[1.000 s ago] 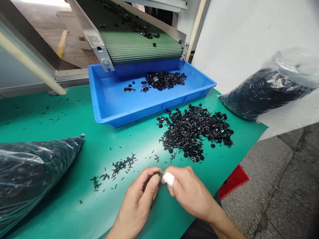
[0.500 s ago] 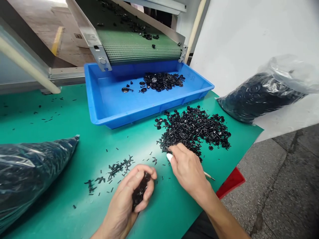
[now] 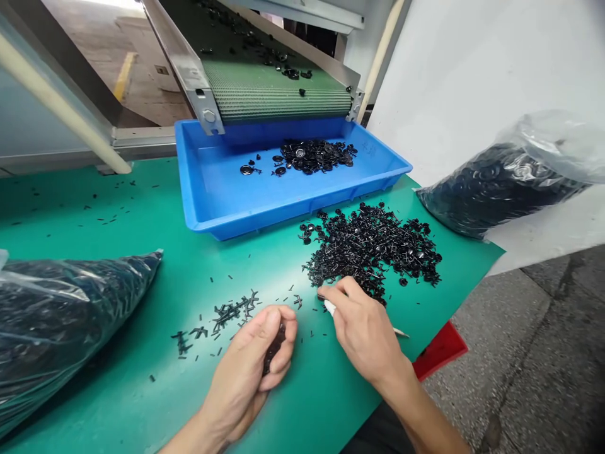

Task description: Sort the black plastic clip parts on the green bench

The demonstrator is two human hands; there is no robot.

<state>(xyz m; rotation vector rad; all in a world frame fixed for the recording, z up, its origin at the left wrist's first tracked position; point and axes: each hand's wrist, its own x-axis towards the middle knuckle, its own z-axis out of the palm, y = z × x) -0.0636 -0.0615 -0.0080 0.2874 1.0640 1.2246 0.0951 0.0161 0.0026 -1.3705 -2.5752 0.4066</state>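
My left hand (image 3: 250,366) is curled around a clump of small black plastic parts (image 3: 275,350), which show between thumb and fingers. My right hand (image 3: 366,331), with a white wrap (image 3: 329,307) on the thumb, is closed in a pinch at the near edge of a heap of black plastic parts (image 3: 373,243). A dark piece (image 3: 321,294) shows at its fingertips, probably one of these parts. Thin black sprue scraps (image 3: 234,312) lie left of the hands. Beside my right wrist, the tip of a pale stick (image 3: 401,332) pokes out.
Behind the heap, a blue tray (image 3: 302,210) holding black parts stands beneath the end of a green conveyor belt (image 3: 283,98). Filled plastic bags lie at left (image 3: 70,321) and right (image 3: 501,183). A red bin (image 3: 442,353) sits below the table's right edge.
The left fingers have closed further over the black parts, hiding more of them. My right hand has drawn slightly back from the heap. The whole view has shifted a little.
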